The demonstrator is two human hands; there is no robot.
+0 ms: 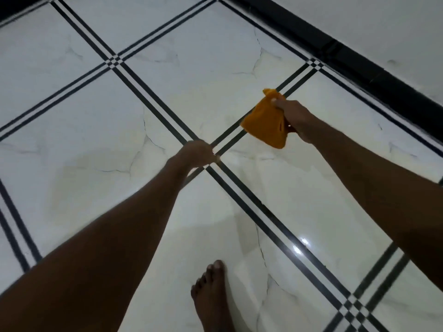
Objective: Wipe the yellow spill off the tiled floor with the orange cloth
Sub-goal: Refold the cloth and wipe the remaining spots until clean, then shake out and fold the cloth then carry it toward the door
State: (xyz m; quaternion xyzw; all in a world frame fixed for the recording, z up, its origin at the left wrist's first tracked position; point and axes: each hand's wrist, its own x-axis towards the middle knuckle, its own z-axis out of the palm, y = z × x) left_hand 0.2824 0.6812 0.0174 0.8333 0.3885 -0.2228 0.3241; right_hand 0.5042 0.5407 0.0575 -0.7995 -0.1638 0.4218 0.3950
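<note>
Two bare arms are stretched over the tiled floor [215, 56]. At right of centre, the orange cloth [265, 121] is pinched by the right hand [296, 118], bunched and hanging clear of the tiles. At centre, the left hand [197, 154] is curled, nothing held. A faint yellowish film [275, 168] is spread across the middle tiles. One bare foot [211, 295] is planted at the lower edge.

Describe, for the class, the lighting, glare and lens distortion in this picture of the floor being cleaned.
Head view: dim, bluish light; small bright glare spots on the glossy tiled floor at lower right; wide-angle lens bows the black tile lines; the orange cloth in the right hand looks slightly soft; the left hand is somewhat blurred.
</note>
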